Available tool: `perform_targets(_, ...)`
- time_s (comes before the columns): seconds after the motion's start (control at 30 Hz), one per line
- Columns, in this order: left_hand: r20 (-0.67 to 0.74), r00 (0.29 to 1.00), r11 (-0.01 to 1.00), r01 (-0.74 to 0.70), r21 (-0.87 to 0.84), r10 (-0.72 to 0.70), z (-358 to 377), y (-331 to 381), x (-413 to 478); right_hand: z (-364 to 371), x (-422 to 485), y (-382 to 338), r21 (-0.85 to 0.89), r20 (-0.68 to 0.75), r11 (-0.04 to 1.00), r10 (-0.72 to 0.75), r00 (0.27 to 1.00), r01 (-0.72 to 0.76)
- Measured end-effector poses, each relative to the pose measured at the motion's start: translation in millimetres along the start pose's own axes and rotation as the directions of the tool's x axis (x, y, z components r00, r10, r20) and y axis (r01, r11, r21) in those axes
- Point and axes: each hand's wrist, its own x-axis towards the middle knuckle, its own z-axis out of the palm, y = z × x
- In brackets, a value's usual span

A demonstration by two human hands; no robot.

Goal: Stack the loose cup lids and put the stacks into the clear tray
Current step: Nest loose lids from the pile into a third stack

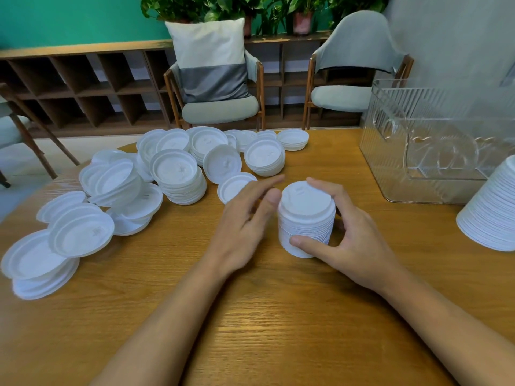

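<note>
A stack of white cup lids (306, 218) stands upright on the wooden table (264, 316) in the middle. My right hand (348, 235) grips it, thumb low on the front and fingers over its top rim. My left hand (245, 218) hovers just left of the stack with straight fingers, blurred, its thumb close to the top lid. Several loose lids and short piles (178, 176) lie spread over the left and far side of the table. The clear tray (434, 146) stands at the far right. It holds no lids that I can see.
A tall stack of lids (493, 213) stands at the right edge beside the tray. Two chairs (220, 107) and a low wooden shelf stand beyond the table's far edge. Bare wood lies in front of my arms.
</note>
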Motion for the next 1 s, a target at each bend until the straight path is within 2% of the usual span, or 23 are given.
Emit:
perform_targets(0.1,-0.187,0.982,0.970,0.019,0.244,0.028,-8.1,-14.9,4.9,-2.4,0.0,0.4,-0.007,-0.012,1.000,0.027,1.000,-0.027)
perform_targets(0.2,-0.172,0.985,0.860,0.064,0.507,0.028,-11.6,-33.4,8.4,-3.8,0.5,-0.4,-0.011,-0.011,0.999,0.040,0.999,-0.040)
perform_targets(0.33,-0.180,0.984,0.804,0.102,0.585,0.006,-12.8,-34.5,9.0,-4.3,0.4,-0.9,0.001,0.001,0.999,0.052,0.999,-0.052)
perform_targets(0.47,-0.218,0.976,0.819,0.130,0.559,-0.006,-14.0,-28.1,8.0,-4.8,0.7,-1.8,-0.005,0.004,0.998,0.060,0.998,-0.060)
perform_targets(0.73,-0.316,0.939,0.881,0.258,0.398,-0.132,-14.4,-22.4,8.1,-4.4,0.9,-2.9,0.002,0.002,0.998,0.065,0.998,-0.065)
perform_targets(1.0,-0.366,0.931,0.976,0.089,0.200,-0.010,-11.8,-4.7,5.0,-4.7,-0.5,-4.8,0.015,-0.026,0.999,0.052,0.998,-0.051)
